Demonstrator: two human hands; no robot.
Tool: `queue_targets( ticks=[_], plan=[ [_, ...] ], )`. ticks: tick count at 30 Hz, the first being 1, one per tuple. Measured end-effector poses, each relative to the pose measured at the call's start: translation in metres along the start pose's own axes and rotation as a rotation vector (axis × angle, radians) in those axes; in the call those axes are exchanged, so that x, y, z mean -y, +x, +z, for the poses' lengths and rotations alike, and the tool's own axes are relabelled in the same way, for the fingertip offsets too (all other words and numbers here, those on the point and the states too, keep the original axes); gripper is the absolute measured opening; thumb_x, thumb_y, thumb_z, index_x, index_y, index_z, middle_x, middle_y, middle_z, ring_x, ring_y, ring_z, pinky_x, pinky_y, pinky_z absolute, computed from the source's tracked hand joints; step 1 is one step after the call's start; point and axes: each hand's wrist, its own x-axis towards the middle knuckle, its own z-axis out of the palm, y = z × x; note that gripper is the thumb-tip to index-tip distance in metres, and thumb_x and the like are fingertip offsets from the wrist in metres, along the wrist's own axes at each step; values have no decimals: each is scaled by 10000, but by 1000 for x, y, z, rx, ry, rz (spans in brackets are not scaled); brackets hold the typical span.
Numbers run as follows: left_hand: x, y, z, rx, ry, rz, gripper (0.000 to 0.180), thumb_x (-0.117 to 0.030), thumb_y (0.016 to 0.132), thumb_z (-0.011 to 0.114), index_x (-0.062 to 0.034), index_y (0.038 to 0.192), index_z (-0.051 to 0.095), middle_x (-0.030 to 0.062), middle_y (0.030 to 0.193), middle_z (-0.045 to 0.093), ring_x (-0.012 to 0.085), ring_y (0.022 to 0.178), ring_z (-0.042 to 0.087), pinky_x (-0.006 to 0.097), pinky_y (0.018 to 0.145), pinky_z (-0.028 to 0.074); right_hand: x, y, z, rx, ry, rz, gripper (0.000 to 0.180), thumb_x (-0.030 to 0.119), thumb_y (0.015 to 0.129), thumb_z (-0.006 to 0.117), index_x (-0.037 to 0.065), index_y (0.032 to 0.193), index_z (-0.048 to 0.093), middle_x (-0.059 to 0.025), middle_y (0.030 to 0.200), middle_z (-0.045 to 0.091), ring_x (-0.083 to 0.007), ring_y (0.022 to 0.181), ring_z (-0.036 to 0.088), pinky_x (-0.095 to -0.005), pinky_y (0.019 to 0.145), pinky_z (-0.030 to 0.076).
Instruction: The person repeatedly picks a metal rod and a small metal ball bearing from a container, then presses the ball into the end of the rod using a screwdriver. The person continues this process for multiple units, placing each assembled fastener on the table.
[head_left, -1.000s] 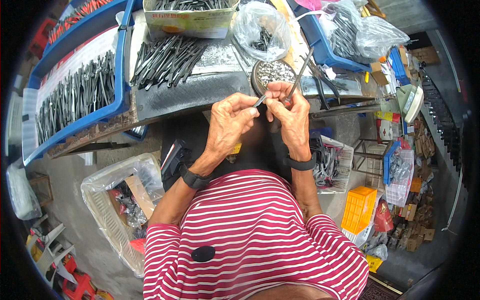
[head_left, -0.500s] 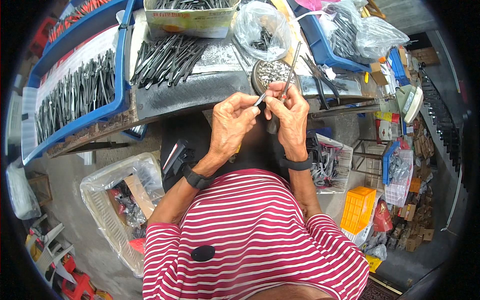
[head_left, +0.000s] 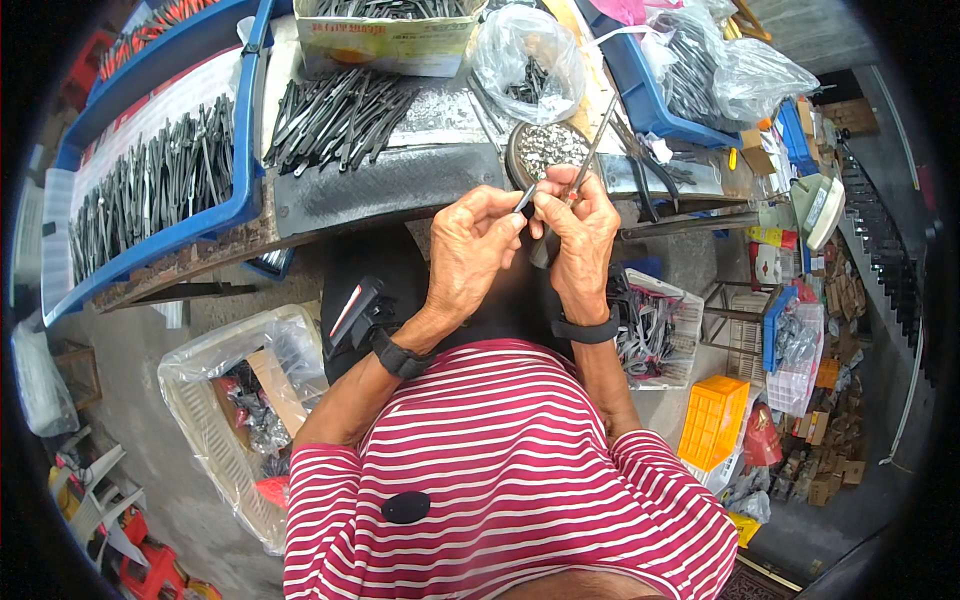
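Observation:
My left hand (head_left: pixel 472 248) and my right hand (head_left: pixel 578 232) meet at the near edge of the workbench (head_left: pixel 380 185). The left fingertips pinch a small flat metal piece (head_left: pixel 525 197). In my right hand is a long thin metal rod (head_left: pixel 594 140), which slants up and away over a round dish of small shiny metal bits (head_left: pixel 547 148). The two hands touch at the fingertips. Both wrists wear dark bands.
A loose pile of dark metal tool parts (head_left: pixel 335 115) lies on the bench. A blue tray (head_left: pixel 160 180) at left holds several more in rows. Clear bags of parts (head_left: pixel 528 62) and a cardboard box (head_left: pixel 385 35) stand behind. Baskets (head_left: pixel 235 400) and an orange crate (head_left: pixel 712 420) sit on the floor.
The rod in my right hand has swung a little more upright. The hands stay pressed together at the same spot by the dish.

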Motion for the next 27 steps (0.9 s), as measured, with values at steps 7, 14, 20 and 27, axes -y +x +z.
queue_targets(
  ticks=[7, 14, 20, 27],
  plan=[
    [-2, 2, -7, 37, -213, -80, 149, 34, 800, 570, 56, 946, 585, 61, 722, 603, 70, 547, 512, 183, 453, 401, 1, 0, 4, -7, -4, 4, 207, -37, 782, 586, -41, 975, 512, -64, 754, 572, -83, 563, 502, -203, 497, 411],
    [4, 2, -10, 12, -139, -72, 160, 0, 819, 587, 45, 972, 578, 68, 775, 607, 64, 598, 515, 172, 469, 396, 0, -3, 7, -59, -140, -64, 188, -30, 775, 588, -31, 953, 528, -52, 728, 585, -71, 523, 510, -190, 454, 405],
    [0, 2, -11, 3, 5, -69, 139, -7, 812, 578, 22, 947, 600, 11, 727, 582, 35, 584, 492, 165, 486, 394, -2, -2, 7, -61, -197, -69, 195, -26, 773, 593, -20, 959, 533, -42, 741, 590, -63, 527, 513, -190, 449, 407],
    [-4, 0, -12, 3, 272, 89, 158, -34, 829, 587, 17, 979, 598, 5, 765, 598, 26, 601, 476, 148, 514, 378, 3, -5, 8, -53, -248, -57, 232, -30, 773, 622, -32, 983, 522, -72, 766, 593, -95, 568, 519, -214, 481, 419]
  ],
)
